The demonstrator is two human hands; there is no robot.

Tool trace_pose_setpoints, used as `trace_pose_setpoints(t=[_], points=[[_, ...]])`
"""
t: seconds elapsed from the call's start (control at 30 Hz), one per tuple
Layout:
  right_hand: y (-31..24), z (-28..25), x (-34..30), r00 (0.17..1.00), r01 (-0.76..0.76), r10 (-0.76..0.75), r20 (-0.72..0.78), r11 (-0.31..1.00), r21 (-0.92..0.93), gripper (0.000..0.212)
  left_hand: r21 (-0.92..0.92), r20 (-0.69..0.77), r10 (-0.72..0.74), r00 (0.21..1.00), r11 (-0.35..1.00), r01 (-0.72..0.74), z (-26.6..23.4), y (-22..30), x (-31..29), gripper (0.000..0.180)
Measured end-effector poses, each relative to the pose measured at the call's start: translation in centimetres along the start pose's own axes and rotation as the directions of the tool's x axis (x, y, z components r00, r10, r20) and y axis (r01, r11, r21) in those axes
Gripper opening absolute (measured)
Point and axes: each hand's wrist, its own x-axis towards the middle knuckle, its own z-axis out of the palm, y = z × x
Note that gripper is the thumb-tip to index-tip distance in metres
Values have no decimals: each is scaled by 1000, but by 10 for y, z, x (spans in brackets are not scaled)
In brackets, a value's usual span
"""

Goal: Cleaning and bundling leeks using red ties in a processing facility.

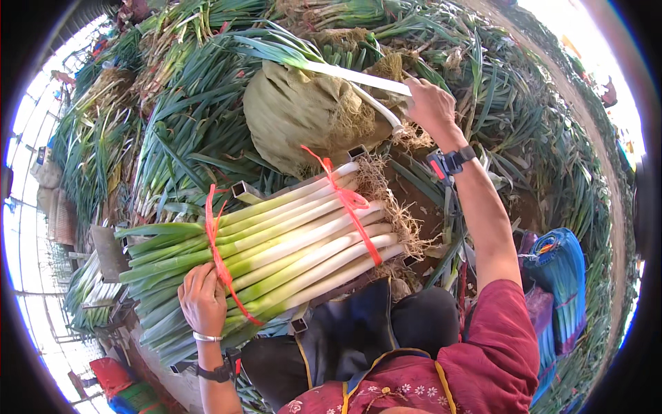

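Observation:
A large bundle of leeks (303, 238) lies across a metal frame in front of me, roots to the right and green leaves to the left. Two red ties (219, 259) go around it. My left hand (201, 301) grips the leafy part beside the left tie, fingers bent over the leaves. Farther off, my right hand (431, 107) is closed on the white end of a single leek (358, 74), whose green leaves stretch left over a tan cloth-covered mound (293, 117). Another leek stalk (372, 105) with roots lies just below it. My fist hides the held end.
Heaps of loose leeks (186, 117) spread at the far left, with more leafy piles (545, 131) at the right. By my right side stands a blue wrapped bundle (562, 290). Square metal tube ends (246, 192) stick out around the leek bundle. Red and green cloth (114, 378) lies lower left.

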Motion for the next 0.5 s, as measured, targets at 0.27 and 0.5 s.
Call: trace_pose_setpoints(t=[0.27,0.5], points=[[-3,-94,-36,935,173,-230,-271,960,-218,21,-319,180,-101,978,935,156,-21,-2,31,24],[-10,-149,-62,924,219,-275,-267,950,-222,22,-220,-23,327,945,920,-324,-29,74,142,63]])
